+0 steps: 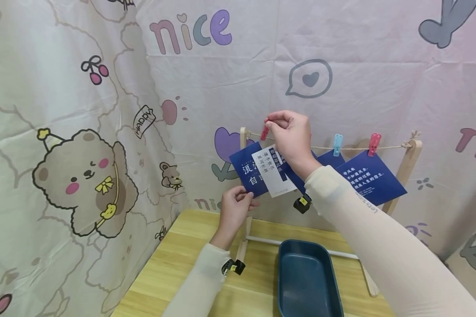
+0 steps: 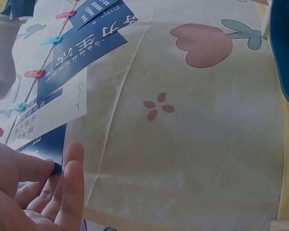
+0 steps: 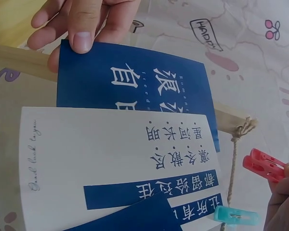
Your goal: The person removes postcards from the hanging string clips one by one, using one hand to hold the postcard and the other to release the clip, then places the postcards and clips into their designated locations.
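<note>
My left hand pinches the lower edge of a blue card with white characters, thumb on its front. In my right hand is a red clothespin, held between thumb and fingers just above the rope; a small gap separates the two in the right wrist view. Overlapping the blue card is a white card, hung by a light-blue clothespin. Further right along the rope hang more blue cards, with a light-blue clothespin and a red clothespin showing. My right hand hides part of the rope.
The rope spans a wooden frame, its right post and left post upright on the wood-grain table. A dark blue tray sits in front of the frame's white crossbar. Printed cloth hangs behind.
</note>
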Available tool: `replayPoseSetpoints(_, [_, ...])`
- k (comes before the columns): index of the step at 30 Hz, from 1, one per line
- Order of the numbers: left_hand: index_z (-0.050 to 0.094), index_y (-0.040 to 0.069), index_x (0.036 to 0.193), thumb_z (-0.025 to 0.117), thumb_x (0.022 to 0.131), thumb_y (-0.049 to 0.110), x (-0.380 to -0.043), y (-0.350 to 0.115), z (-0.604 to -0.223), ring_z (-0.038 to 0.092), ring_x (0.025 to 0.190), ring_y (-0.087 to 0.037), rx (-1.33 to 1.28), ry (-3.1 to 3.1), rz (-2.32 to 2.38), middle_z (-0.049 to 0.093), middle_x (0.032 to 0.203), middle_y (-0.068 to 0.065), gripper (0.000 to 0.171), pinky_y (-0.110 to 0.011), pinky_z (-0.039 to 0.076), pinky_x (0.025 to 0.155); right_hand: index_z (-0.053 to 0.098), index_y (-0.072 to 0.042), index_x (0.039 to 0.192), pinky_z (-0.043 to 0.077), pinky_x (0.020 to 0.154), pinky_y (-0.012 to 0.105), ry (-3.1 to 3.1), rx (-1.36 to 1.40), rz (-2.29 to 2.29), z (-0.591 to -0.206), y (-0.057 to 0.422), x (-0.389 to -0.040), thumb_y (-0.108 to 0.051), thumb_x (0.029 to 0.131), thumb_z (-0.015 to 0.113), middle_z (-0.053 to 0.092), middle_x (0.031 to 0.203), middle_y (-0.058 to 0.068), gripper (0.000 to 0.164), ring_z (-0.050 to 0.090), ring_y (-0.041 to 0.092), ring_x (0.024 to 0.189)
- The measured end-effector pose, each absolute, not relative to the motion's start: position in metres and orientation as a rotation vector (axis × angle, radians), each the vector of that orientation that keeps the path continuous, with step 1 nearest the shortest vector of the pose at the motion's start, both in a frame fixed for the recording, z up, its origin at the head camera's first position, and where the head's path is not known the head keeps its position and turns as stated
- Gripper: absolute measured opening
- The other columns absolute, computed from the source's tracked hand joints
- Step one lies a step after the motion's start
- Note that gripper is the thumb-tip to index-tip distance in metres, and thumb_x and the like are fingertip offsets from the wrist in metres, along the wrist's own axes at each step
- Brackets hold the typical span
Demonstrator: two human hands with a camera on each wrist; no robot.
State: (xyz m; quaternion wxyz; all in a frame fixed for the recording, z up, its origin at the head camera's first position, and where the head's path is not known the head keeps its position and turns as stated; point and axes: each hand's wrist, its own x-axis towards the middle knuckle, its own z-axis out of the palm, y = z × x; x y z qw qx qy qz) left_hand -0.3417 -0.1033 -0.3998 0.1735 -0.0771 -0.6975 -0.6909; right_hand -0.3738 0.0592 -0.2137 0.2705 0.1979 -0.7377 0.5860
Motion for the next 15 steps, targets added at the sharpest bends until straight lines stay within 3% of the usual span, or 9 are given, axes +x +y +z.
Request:
replayPoseSetpoints(5, [0.073, -0.008, 0.115, 0.066, 0.104, -0.001, -0.339, -0.107, -0.406, 0.082, 0.078, -0.027, -0.210, -1.992, -1.946, 0.080, 0.106, -0.030, 0.015, -0.032, 0.069, 0.072, 0.079, -0.006, 0.119, 0.049, 0.045, 0.020, -1.960, 0.578, 1.601, -0.217, 0.063, -0.369, -0.013, 0.106, 0.071, 0.082, 0.118, 0.014, 0.017, 0.056, 0.009, 0.050])
replayPoseSetpoints(10, [0.073, -0.007, 0.115, 0.067, 0.104, 0.000, -0.336, -0.110, -0.409, 0.082, 0.076, -0.023, -0.191, -1.997, -1.964, 0.080, 0.105, -0.029, 0.014, -0.034, 0.069, 0.073, 0.078, -0.007, 0.121, 0.047, 0.043, 0.022, -1.970, 0.581, 1.598, -0.223, 0.065, -0.364, -0.013, 0.106, 0.071, 0.083, 0.117, 0.010, 0.017, 0.051, 0.012, 0.044])
replayPoseSetpoints(15, [0.071, -0.010, 0.113, 0.066, 0.103, -0.003, -0.332, -0.114, -0.413, 0.082, 0.076, -0.026, -0.211, -1.995, -1.963, 0.079, 0.102, -0.031, 0.013, -0.034, 0.069, 0.073, 0.078, -0.006, 0.122, 0.046, 0.042, 0.023, -1.995, 0.576, 1.598, -0.229, 0.067, -0.360, -0.013, 0.106, 0.072, 0.082, 0.119, 0.012, 0.019, 0.051, 0.015, 0.043])
